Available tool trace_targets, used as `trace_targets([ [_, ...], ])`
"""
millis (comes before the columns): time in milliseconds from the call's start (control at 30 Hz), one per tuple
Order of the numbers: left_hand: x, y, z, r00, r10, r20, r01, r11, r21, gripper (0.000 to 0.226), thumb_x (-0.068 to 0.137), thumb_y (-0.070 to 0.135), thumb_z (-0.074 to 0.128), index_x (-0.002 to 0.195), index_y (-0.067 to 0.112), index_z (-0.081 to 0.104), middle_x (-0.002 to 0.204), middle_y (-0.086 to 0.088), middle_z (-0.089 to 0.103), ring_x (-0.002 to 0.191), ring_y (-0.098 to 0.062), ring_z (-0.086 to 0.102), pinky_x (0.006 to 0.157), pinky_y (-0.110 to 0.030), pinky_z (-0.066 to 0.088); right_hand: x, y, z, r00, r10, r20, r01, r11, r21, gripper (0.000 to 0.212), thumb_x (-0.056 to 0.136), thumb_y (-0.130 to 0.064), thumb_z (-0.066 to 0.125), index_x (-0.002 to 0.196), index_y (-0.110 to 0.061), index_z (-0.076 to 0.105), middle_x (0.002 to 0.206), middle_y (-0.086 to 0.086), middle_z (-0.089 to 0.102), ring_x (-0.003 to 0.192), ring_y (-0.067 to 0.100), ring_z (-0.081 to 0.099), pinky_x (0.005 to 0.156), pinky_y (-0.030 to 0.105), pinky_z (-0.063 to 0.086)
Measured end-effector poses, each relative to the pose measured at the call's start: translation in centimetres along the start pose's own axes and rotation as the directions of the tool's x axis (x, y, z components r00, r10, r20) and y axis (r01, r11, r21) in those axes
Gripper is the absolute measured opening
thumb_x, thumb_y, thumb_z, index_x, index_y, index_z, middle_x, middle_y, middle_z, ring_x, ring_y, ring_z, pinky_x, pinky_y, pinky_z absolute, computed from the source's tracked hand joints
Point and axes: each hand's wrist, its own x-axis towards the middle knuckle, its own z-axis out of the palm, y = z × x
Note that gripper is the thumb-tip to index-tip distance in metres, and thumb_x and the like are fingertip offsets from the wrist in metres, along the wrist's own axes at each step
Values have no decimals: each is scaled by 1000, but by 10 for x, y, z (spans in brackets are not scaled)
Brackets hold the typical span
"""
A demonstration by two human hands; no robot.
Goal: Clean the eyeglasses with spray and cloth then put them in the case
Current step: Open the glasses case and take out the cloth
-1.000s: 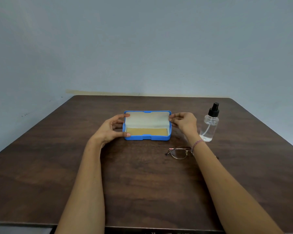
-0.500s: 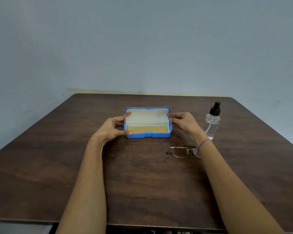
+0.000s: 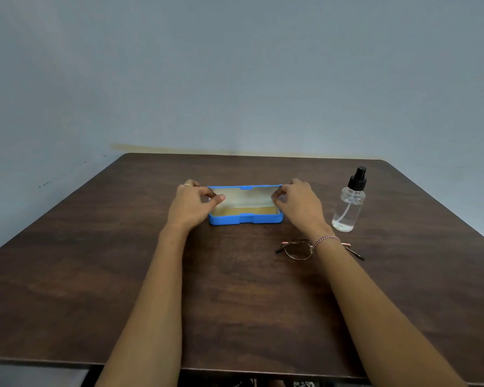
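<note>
Head view: we see a dark wood-grain table (image 3: 235, 289) set against a pale blue-grey wall (image 3: 235, 65), with both bare forearms reaching forward from the near edge. At the centre of the table sits the blue case (image 3: 245, 218), open, its lid raised toward the wall so that the pale lining faces us and a tan inner floor shows along the base. Our left hand (image 3: 192, 206) is at the left end of the case, its thumb and forefinger pinched together on the left edge of the pale material at the lid; we cannot tell whether that material is a loose cloth or the lining itself. Our right hand (image 3: 299, 203) mirrors this at the right end of the case, fingers curled and pinched on the right edge of the same pale material. A thin ring shows on the left hand, and a braided bracelet (image 3: 326, 240) circles the right wrist. The eyeglasses (image 3: 298, 249) lie on the table, nearer to us than the case and to its right, partly hidden beneath the right wrist, one lens and both temple ends visible. The spray bottle (image 3: 349, 203) stands upright to the right of the case, apart from the right hand, clear-bodied with a black pump top.
</note>
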Motion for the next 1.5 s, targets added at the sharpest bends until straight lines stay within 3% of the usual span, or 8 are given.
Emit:
trace_targets([
  [100,-3,12,7,993,57,-99,-13,919,394,20,85,37,64,94,22,74,114,-2,51,111,-21,41,81,-36,42,-5,-11,3,1000,6,7,-5,977,-212,35,93,-39,52,101,-9,68,111,6,51,112,23,42,72,33,47],
  [167,-5,18,11,992,49,-119,25,837,547,17,85,30,62,95,23,73,114,0,53,109,-21,42,81,-35,39,-6,-15,5,1000,8,7,-5,946,-323,31,93,-34,54,104,-7,65,116,7,50,112,24,41,75,33,47],
  [400,-7,30,18,989,-45,-141,129,726,676,19,80,20,61,95,26,71,113,1,56,108,-21,41,84,-37,31,-4,-24,8,999,43,32,-24,888,-460,21,85,-20,67,104,-11,62,117,6,49,111,23,41,71,28,38],
  [733,-6,28,19,995,-56,-78,93,761,642,15,80,22,65,93,24,73,126,-5,50,117,-24,38,100,-50,27,-3,-16,3,989,136,61,-122,974,-193,21,87,-24,64,101,-10,68,115,6,47,114,24,38,69,32,42],
  [867,-6,24,6,995,-27,-101,72,881,468,13,84,28,64,90,25,75,115,-4,53,111,-25,40,89,-42,35,-1,-4,-8,983,177,58,-179,984,27,18,82,-31,70,93,-17,74,105,4,57,109,22,46,67,31,40],
  [1000,-5,25,-7,997,-73,-23,77,936,344,7,79,30,69,83,29,75,97,4,64,102,-20,54,82,-34,37,0,8,-18,966,218,138,-241,954,178,18,76,-34,75,86,-19,74,83,-2,65,80,16,59,62,27,39],
  [1167,-5,22,-15,991,-95,98,75,978,193,9,77,30,73,85,27,76,82,9,68,85,-12,60,66,-26,40,1,10,-14,982,135,129,-162,958,237,14,77,-28,75,82,-15,74,66,-8,60,66,10,54,60,24,39],
  [1500,-8,21,-30,988,18,156,-12,999,-36,7,74,28,76,70,31,71,74,8,69,70,-5,55,67,-28,46,3,13,-22,991,15,134,-52,959,277,8,81,-25,71,82,-17,70,65,-14,54,62,0,49,53,14,34],
])
